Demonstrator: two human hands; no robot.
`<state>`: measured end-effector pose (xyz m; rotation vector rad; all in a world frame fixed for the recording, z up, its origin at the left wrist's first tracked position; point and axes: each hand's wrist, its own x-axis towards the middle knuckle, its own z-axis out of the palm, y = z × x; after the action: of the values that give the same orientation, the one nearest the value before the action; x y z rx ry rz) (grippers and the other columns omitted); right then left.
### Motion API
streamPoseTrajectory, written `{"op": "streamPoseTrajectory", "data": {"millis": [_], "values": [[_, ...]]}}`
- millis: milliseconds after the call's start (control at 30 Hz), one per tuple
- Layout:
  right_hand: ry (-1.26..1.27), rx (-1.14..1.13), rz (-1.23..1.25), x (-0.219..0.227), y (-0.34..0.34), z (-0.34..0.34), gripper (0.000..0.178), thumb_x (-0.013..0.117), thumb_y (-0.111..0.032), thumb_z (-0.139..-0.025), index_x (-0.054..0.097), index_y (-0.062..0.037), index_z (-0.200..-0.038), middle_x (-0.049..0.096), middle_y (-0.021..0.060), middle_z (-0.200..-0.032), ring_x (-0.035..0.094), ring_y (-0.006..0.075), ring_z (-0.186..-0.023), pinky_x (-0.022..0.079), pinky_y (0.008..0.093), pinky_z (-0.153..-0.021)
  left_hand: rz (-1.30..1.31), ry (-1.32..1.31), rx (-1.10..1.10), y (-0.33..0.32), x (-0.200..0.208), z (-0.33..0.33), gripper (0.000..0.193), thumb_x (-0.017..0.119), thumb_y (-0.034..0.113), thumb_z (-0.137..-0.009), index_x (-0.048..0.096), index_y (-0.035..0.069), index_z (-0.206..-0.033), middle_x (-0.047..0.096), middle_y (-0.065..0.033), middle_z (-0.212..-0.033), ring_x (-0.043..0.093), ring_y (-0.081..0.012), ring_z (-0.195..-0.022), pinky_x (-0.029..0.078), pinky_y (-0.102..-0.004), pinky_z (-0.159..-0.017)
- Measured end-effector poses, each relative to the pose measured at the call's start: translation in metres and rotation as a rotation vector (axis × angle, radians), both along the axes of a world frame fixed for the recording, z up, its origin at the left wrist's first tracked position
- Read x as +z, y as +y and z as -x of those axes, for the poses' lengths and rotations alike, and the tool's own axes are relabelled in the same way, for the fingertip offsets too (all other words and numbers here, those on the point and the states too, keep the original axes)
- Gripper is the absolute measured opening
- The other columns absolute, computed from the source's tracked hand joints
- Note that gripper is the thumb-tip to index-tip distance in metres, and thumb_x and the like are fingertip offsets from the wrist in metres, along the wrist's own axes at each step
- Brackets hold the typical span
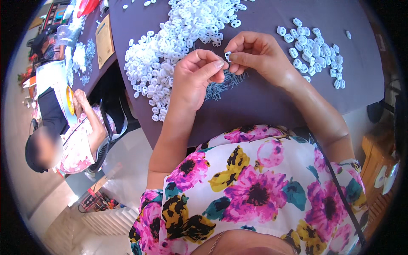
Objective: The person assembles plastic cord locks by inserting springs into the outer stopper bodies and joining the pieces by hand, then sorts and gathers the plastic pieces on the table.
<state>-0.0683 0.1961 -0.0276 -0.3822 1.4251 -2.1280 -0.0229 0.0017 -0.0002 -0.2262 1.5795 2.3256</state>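
Note:
My right hand [260, 53] pinches a small white plastic piece with holes [228, 55] between thumb and fingers. Close against it, my left hand [199, 73] is closed, thumb pressed to the index finger; whatever is in that pinch is too small to make out. Both hands meet just above the brown table [272, 108]. Under and between them lies a heap of small grey screws [219, 90]. Beyond and to the left spreads a large pile of white oval two-hole pieces [193, 21]. A smaller group of similar white pieces [314, 49] lies to the right of my right hand.
At the left, another person [87, 127] sits at a neighbouring table, hands near a yellow round object [70, 100]. A brown cardboard piece [104, 41] lies on that table's edge, near more small white and grey parts. A wooden piece of furniture [376, 159] stands at the right.

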Motion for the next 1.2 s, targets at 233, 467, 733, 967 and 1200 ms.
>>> {"op": "streamPoseTrajectory", "data": {"millis": [233, 467, 733, 967, 1200], "values": [[0.012, 0.011, 0.001, 0.003, 0.003, 0.000, 0.012, 0.058, -0.003, -0.090, 0.060, 0.0000, -0.102, 0.065, 0.0054, -0.086, 0.065, 0.0104, -0.074, 0.054, 0.0233, -0.069, 0.238, 0.118, 0.047, 0.010, 0.010, -0.005, 0.009, 0.062, 0.001, -0.085, 0.062, 0.001, -0.093, 0.066, -0.0059, -0.086, 0.061, -0.0086, -0.070, 0.051, -0.0208, -0.065], [0.020, 0.014, 0.044, 0.002, 0.000, -0.002, 0.011, 0.060, -0.002, -0.087, 0.061, 0.0007, -0.098, 0.065, 0.0044, -0.084, 0.063, 0.0093, -0.072, 0.053, 0.0217, -0.067, 0.310, 0.187, 0.045, 0.012, 0.005, -0.006, 0.012, 0.060, -0.002, -0.083, 0.059, 0.002, -0.095, 0.062, -0.0013, -0.082, 0.050, -0.0024, -0.063, 0.040, -0.0166, -0.056], [0.044, 0.025, 0.010, 0.002, -0.001, -0.003, 0.010, 0.059, 0.001, -0.087, 0.061, 0.0007, -0.098, 0.064, 0.0039, -0.083, 0.062, 0.0083, -0.072, 0.052, 0.0211, -0.066, 0.289, 0.221, 0.087, 0.015, 0.001, -0.006, 0.015, 0.060, -0.004, -0.082, 0.058, 0.003, -0.095, 0.058, 0.0016, -0.082, 0.046, -0.0008, -0.064, 0.037, -0.0157, -0.055], [0.079, 0.016, -0.027, 0.002, -0.001, -0.004, 0.011, 0.059, 0.003, -0.087, 0.060, 0.0007, -0.098, 0.064, 0.0036, -0.081, 0.062, 0.0077, -0.069, 0.052, 0.0206, -0.065, 0.297, 0.237, 0.104, 0.017, 0.002, -0.008, 0.016, 0.059, -0.007, -0.082, 0.058, 0.003, -0.095, 0.058, 0.0015, -0.085, 0.048, -0.0008, -0.070, 0.037, -0.0151, -0.060], [0.086, 0.002, -0.033, 0.000, -0.003, -0.007, 0.011, 0.059, 0.004, -0.086, 0.060, 0.0000, -0.096, 0.064, 0.0028, -0.080, 0.061, 0.0069, -0.069, 0.050, 0.0203, -0.064, 0.431, 0.310, 0.156, 0.026, 0.000, -0.011, 0.016, 0.058, -0.007, -0.083, 0.058, 0.002, -0.097, 0.059, 0.0000, -0.089, 0.052, -0.0031, -0.079, 0.041, -0.0168, -0.068]]}}
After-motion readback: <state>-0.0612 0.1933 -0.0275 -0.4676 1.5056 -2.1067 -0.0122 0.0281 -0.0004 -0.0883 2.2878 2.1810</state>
